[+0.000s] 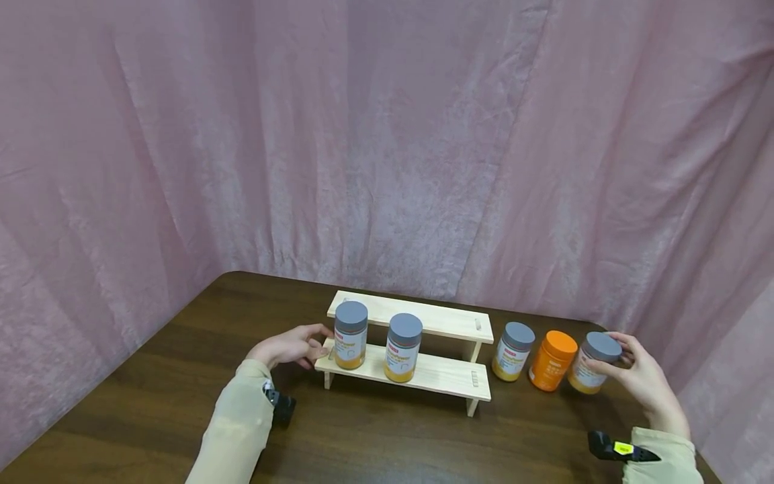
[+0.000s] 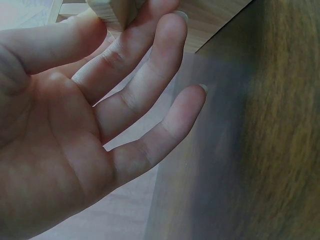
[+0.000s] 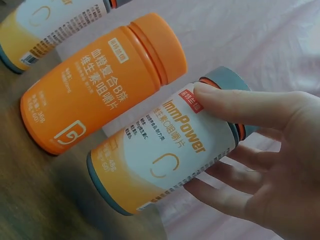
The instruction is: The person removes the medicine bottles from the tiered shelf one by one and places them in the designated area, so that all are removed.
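A two-tier pale wooden rack (image 1: 444, 374) stands on the table, and my left hand (image 1: 291, 347) pinches the left end of its lower shelf. In the left wrist view the wood's end (image 2: 112, 11) sits between thumb and index finger, the other fingers loosely bent. On the lower shelf stand two grey-lidded supplement bottles, a left one (image 1: 350, 336) and a right one (image 1: 402, 349). At the far right my right hand (image 1: 646, 376) holds a grey-lidded vitamin C bottle (image 3: 155, 150), thumb on its front near the lid, fingers behind it. Whether that bottle touches the table is unclear.
Right of the rack stand another grey-lidded bottle (image 1: 512, 351) and an orange bottle (image 1: 551, 361), the orange one close beside the held bottle. A dark wooden table (image 1: 363, 437) lies beneath everything. Pink curtains (image 1: 387, 148) hang behind and at the sides.
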The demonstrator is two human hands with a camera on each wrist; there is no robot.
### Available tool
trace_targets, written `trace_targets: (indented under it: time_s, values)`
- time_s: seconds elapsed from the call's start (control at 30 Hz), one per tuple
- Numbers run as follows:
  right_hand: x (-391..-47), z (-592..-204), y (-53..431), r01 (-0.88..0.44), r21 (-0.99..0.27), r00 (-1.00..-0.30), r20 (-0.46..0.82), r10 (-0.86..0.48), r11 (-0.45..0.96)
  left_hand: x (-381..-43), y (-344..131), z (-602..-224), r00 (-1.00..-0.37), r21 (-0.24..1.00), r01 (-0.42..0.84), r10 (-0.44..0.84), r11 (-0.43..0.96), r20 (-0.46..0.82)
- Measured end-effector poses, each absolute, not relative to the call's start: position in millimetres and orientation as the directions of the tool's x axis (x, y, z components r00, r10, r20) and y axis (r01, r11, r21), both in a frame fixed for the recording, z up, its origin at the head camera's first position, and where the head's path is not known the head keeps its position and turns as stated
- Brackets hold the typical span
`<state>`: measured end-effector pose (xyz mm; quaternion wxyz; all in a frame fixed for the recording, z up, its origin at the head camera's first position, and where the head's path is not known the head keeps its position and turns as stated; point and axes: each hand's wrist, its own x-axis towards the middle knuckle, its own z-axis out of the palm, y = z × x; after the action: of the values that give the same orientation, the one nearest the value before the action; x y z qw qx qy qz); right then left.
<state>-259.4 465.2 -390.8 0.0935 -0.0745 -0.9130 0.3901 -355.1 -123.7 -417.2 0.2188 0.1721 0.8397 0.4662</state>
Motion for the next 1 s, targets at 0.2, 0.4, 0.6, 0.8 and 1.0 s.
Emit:
trace_targets:
  time_s: [0.2, 0.4, 0.6, 0.8, 1.0]
  values:
    - [-262.8, -389.8, 465.7, 0.074, -0.737, -0.979, 0.076, 0.190, 0.672, -355.1, -124.3, -414.7, -0.841, 0.858, 0.096, 0.503, 0.505, -0.202]
    - [-263.7, -390.8, 466.1, 0.085, -0.743, -0.980, 0.057, 0.189, 0.664, -354.8, -124.3, -415.5, -0.841, 0.854, 0.092, 0.499, 0.512, -0.208]
    - [-261.7, -397.1, 471.9, 0.075, -0.699, -0.983, 0.069, 0.172, 0.711, -354.6, -123.7, -415.8, -0.840, 0.858, 0.085, 0.500, 0.506, -0.212]
    - [-260.8, -401.0, 476.3, 0.073, -0.691, -0.983, 0.069, 0.167, 0.719, -353.8, -122.8, -414.5, -0.842, 0.855, 0.081, 0.494, 0.512, -0.216]
    - [-262.1, -399.8, 477.3, 0.083, -0.697, -0.990, 0.026, 0.140, 0.713, -352.5, -123.2, -413.5, -0.850, 0.851, 0.062, 0.474, 0.522, -0.229]
